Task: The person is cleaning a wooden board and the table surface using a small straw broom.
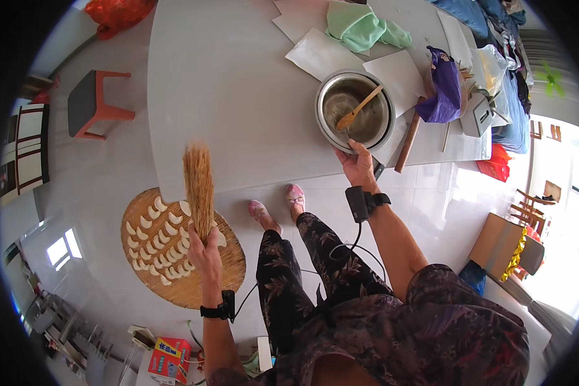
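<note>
My left hand (206, 255) is closed around the lower end of a straw hand brush (199, 186), whose bristles point over the corner of the grey table (222, 111). Below that hand, a round wooden tray (222, 275) carries many crescent-shaped dumplings (146, 221). With its thumb at the rim, my right hand (358, 164) grips the near edge of nested metal bowls (322, 120) on the table. A wooden spoon (360, 107) leans inside the upper bowl, its handle on the far rim. What lies at the bottom of the bowl is unclear.
White sheets (321, 54) and a green cloth (359, 26) lie behind the bowls. To their right are a rolling pin (409, 137), a purple cloth (441, 91) and a dark handle (378, 171) at the table edge. A red stool (107, 112) stands left on the floor.
</note>
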A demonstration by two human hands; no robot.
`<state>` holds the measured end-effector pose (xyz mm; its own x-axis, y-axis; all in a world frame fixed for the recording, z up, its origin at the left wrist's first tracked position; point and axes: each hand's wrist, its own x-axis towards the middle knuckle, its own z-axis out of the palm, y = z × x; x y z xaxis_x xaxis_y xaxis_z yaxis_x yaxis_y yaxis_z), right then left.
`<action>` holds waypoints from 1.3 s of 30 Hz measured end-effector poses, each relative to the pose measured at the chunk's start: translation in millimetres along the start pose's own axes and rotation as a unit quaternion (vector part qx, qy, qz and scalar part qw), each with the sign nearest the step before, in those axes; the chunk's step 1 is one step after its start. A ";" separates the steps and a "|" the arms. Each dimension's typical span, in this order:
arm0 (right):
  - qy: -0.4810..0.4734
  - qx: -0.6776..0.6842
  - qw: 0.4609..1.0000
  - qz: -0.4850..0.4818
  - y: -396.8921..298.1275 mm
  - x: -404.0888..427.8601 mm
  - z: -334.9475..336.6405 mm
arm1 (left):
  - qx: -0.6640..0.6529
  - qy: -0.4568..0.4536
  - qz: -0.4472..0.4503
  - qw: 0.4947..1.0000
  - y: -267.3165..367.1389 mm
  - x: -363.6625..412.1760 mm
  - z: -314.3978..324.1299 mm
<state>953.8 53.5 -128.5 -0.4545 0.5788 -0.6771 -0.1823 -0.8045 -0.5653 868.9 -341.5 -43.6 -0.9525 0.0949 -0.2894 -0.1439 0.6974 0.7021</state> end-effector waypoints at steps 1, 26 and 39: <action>0.000 -0.001 1.000 -0.001 -2.1 -0.5 0.5 | -0.017 0.007 -0.007 1.000 0.1 -4.4 2.5; -0.049 -0.146 0.988 -0.013 12.2 -22.2 -46.9 | -0.133 0.074 -0.029 0.988 -104.5 -120.9 -81.1; -0.042 -0.231 0.972 0.017 69.0 -93.2 -21.7 | -0.112 0.060 -0.098 0.987 -157.3 -149.7 -117.4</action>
<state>1002.6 -53.1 -114.6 -0.5263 0.5252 -0.6687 0.2349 -0.6660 -0.7080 1002.6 -548.8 -34.4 -0.9234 -0.1200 -0.3647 -0.3716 0.5178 0.7706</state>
